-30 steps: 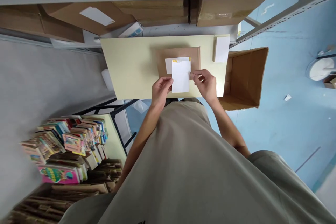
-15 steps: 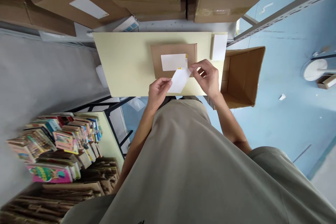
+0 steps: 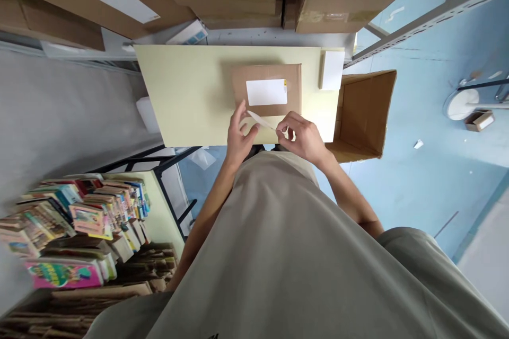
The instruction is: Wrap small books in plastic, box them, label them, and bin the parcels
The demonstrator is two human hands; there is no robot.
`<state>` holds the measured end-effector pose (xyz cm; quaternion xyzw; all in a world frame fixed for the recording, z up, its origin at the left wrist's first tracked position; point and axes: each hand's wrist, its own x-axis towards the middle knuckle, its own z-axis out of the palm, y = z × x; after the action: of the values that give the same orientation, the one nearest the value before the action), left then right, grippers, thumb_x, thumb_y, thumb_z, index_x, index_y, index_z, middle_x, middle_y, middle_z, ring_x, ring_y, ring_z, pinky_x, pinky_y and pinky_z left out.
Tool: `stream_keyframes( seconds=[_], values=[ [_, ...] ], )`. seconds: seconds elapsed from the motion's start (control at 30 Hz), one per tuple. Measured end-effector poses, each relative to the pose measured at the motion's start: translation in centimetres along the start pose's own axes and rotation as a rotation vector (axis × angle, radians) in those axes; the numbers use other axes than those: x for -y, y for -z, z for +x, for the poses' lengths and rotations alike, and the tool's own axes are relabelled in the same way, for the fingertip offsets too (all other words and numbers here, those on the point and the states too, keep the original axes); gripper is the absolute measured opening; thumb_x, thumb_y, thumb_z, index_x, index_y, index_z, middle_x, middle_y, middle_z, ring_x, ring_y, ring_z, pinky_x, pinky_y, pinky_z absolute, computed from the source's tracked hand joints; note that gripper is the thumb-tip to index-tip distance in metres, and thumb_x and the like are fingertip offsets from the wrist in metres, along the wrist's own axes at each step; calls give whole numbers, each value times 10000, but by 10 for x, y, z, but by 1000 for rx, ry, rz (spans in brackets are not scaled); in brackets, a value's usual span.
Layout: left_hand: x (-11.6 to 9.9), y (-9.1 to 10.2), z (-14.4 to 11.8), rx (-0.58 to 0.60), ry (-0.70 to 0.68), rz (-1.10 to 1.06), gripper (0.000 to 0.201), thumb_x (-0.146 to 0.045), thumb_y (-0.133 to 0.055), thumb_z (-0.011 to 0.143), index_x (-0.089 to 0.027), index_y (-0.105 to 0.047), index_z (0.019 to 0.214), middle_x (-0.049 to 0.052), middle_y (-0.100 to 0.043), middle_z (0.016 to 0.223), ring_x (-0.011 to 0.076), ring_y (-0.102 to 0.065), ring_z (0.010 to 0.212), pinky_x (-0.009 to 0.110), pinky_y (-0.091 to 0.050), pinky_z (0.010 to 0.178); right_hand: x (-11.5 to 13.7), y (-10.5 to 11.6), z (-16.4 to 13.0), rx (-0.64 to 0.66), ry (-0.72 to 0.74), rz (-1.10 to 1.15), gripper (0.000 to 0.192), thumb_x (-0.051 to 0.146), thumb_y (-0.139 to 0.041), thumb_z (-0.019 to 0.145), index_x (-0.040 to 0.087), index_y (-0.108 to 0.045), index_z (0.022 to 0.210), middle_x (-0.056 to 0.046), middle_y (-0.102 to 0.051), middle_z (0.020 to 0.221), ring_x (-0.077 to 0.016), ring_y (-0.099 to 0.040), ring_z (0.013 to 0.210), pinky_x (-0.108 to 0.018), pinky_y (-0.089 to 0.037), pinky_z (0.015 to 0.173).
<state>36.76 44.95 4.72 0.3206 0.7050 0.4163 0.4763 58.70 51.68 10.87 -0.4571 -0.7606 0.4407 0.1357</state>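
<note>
A brown cardboard box lies on the pale yellow tabletop, with a white label on its upper face. Between my hands, just in front of the box, a thin white paper slip shows nearly edge-on. My right hand pinches the slip's right end between thumb and fingers. At the slip's other end is my left hand, its thumb and fingers apart. Whether a left fingertip touches the slip I cannot tell.
A stack of white labels lies at the table's right back corner. Right of the table stands an open carton. Shelved cardboard boxes line the back. Books and flattened cardboard fill the lower left.
The paper slip has turned from face-up to nearly edge-on. My right hand has moved down and left towards me, while the left hand's fingers have spread and reached up.
</note>
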Motion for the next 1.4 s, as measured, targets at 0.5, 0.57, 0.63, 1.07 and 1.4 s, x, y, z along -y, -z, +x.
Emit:
stream_keyframes(
  seconds=[0.5, 0.57, 0.63, 1.07, 1.4],
  values=[
    [23, 9, 48, -69, 96, -156, 544, -705, -954, 794, -269, -741, 1041, 55, -799, 978, 204, -764, 924, 338, -632, 843, -39, -24, 26, -364, -323, 287, 493, 748, -714, 1064, 260, -743, 997, -61, -782, 988, -205, -694, 846, -381, -632, 801],
    [24, 3, 64, -68, 68, -134, 491, -668, -948, 829, -254, -746, 996, 55, -793, 940, 211, -766, 909, 342, -633, 844, -61, -32, 44, -380, -315, 269, 567, 817, -683, 1056, 257, -739, 991, -71, -784, 979, -214, -710, 870, -398, -632, 845],
    [28, -3, 80, -61, 53, -120, 444, -623, -952, 846, -245, -748, 956, 51, -785, 902, 214, -762, 886, 347, -634, 840, -82, -38, 61, -381, -314, 236, 602, 847, -641, 1065, 258, -732, 981, -73, -776, 962, -219, -721, 878, -404, -626, 858],
    [63, -13, 131, -68, 50, -7, 272, -451, -898, 944, -237, -733, 916, 42, -732, 877, 224, -719, 904, 364, -594, 909, -134, -60, 94, -376, -319, 97, 552, 788, -554, 1142, 281, -760, 1070, -81, -772, 997, -253, -706, 910, -436, -637, 862],
    [61, -12, 138, -87, 29, -3, 273, -404, -935, 887, -235, -723, 851, 4, -687, 790, 192, -673, 827, 335, -598, 870, -136, -57, 95, -363, -322, 130, 572, 825, -584, 1111, 286, -772, 1074, -77, -790, 988, -252, -712, 901, -443, -639, 878]
  ],
)
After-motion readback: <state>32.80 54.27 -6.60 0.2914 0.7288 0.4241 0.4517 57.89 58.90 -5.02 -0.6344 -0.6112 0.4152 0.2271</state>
